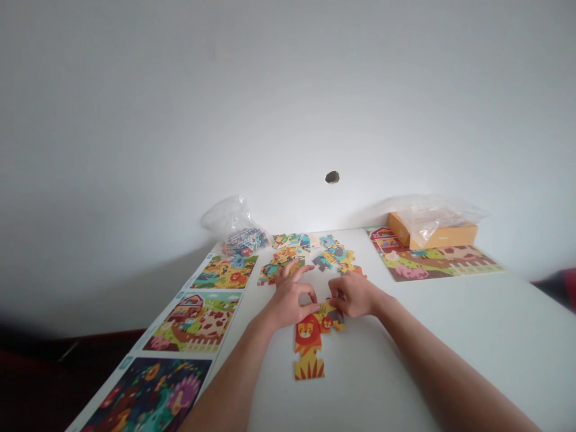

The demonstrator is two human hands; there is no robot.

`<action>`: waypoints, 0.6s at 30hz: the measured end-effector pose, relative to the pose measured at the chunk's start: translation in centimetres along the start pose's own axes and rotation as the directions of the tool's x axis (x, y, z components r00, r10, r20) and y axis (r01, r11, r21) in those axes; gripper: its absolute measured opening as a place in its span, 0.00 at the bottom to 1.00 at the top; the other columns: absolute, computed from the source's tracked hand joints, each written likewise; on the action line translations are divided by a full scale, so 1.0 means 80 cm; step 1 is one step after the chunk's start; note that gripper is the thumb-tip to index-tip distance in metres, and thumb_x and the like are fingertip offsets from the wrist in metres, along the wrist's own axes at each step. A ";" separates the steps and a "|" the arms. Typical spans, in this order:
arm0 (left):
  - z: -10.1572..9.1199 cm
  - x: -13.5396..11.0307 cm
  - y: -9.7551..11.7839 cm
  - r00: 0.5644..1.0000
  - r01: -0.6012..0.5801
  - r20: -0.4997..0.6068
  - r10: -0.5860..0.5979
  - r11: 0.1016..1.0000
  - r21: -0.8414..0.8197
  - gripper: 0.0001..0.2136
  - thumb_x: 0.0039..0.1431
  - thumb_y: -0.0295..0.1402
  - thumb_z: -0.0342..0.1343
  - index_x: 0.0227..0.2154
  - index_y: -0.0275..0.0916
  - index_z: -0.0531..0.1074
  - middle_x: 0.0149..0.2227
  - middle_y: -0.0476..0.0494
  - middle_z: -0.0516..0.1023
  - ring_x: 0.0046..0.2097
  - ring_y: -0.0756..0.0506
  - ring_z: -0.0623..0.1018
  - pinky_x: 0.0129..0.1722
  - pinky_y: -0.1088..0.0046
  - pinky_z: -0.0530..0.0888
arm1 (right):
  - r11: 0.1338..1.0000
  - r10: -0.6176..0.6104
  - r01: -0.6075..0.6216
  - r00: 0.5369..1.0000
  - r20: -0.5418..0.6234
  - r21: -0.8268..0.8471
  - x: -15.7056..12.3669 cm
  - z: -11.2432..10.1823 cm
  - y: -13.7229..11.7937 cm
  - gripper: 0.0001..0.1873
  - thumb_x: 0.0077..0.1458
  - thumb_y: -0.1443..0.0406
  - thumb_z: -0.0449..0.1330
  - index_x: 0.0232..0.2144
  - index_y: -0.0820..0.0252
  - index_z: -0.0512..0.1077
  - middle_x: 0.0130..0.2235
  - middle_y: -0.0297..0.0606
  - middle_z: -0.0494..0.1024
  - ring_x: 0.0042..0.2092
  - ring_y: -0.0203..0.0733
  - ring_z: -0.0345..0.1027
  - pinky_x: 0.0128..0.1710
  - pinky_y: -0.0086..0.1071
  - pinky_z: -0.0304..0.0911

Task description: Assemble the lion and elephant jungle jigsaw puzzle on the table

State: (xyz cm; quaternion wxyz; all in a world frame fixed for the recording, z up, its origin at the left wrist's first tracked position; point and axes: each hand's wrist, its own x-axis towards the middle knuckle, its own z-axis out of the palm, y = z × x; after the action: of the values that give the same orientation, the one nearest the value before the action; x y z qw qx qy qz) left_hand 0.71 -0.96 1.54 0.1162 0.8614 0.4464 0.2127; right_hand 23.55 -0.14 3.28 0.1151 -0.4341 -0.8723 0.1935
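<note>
- Far left: clear bag (229,217) holding puzzle pieces (248,241).
- Far right: clear plastic (425,223) over orange box (459,237), contents hidden.
- Near centre: lion puzzle (308,343), touched by narrowed left hand (290,300) and curled right hand (357,294); grip unclear.

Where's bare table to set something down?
Right: table between the right forearm and farm board. Near: between right forearm and left forearm, below the lion pieces. Crowded: far middle, loose pieces; far left, bagged pieces; left edge, picture cards.
</note>
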 end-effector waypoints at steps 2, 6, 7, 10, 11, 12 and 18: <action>0.000 0.000 0.000 1.000 0.000 0.002 0.000 1.000 0.003 0.03 0.48 0.36 0.69 0.25 0.46 0.80 0.63 0.51 0.65 0.68 0.30 0.50 0.65 0.40 0.48 | 1.000 0.003 -0.003 1.000 0.003 -0.002 0.000 0.000 0.000 0.05 0.50 0.64 0.61 0.24 0.58 0.71 0.25 0.34 0.78 0.29 0.38 0.69 0.29 0.28 0.55; 0.000 0.000 0.000 1.000 -0.005 -0.006 0.005 1.000 0.004 0.03 0.49 0.35 0.68 0.25 0.46 0.80 0.63 0.52 0.66 0.68 0.30 0.51 0.65 0.41 0.49 | 1.000 0.002 -0.002 1.000 0.006 0.006 -0.001 0.000 -0.002 0.05 0.49 0.64 0.62 0.24 0.58 0.72 0.25 0.34 0.78 0.27 0.37 0.68 0.28 0.27 0.54; 0.000 0.000 0.000 1.000 -0.007 -0.007 0.007 1.000 0.003 0.03 0.49 0.36 0.68 0.25 0.46 0.80 0.63 0.52 0.66 0.68 0.31 0.51 0.65 0.41 0.49 | 1.000 0.003 -0.004 1.000 0.008 0.008 -0.001 0.000 -0.002 0.04 0.49 0.64 0.62 0.24 0.58 0.73 0.25 0.34 0.78 0.27 0.37 0.68 0.28 0.28 0.54; 0.000 0.000 0.000 1.000 -0.008 -0.008 0.008 1.000 -0.005 0.03 0.49 0.35 0.68 0.25 0.46 0.79 0.63 0.51 0.66 0.68 0.31 0.51 0.65 0.41 0.49 | 1.000 0.010 -0.010 1.000 0.012 0.007 -0.001 0.000 -0.003 0.04 0.49 0.63 0.63 0.25 0.58 0.74 0.26 0.35 0.78 0.28 0.37 0.69 0.29 0.28 0.54; 0.000 0.000 0.000 1.000 -0.007 -0.007 0.007 1.000 -0.007 0.03 0.49 0.35 0.67 0.25 0.46 0.79 0.63 0.51 0.66 0.68 0.30 0.51 0.65 0.41 0.49 | 1.000 0.013 -0.013 1.000 0.010 0.006 0.000 0.000 -0.003 0.04 0.49 0.63 0.63 0.25 0.58 0.74 0.26 0.35 0.79 0.28 0.37 0.69 0.29 0.28 0.55; 0.000 0.000 0.000 1.000 -0.005 -0.005 0.005 1.000 -0.007 0.03 0.50 0.35 0.67 0.25 0.46 0.79 0.63 0.51 0.65 0.68 0.30 0.51 0.65 0.41 0.49 | 1.000 0.018 -0.018 1.000 0.008 0.004 0.000 0.000 -0.004 0.04 0.49 0.63 0.63 0.26 0.58 0.75 0.26 0.35 0.79 0.28 0.37 0.69 0.29 0.28 0.54; -0.001 0.000 0.001 1.000 0.000 -0.019 0.001 1.000 0.007 0.04 0.53 0.30 0.62 0.27 0.46 0.80 0.63 0.51 0.66 0.67 0.31 0.51 0.64 0.41 0.51 | 1.000 0.011 -0.011 1.000 -0.015 0.019 -0.002 -0.002 -0.009 0.07 0.50 0.61 0.64 0.33 0.56 0.77 0.25 0.32 0.77 0.26 0.36 0.67 0.28 0.27 0.53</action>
State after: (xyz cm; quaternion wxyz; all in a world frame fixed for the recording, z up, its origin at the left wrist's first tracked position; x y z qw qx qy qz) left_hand 0.71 -1.02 1.67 0.1089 0.8598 0.4480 0.2196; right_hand 23.18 -0.59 3.70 0.1245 -0.4392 -0.8672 0.1991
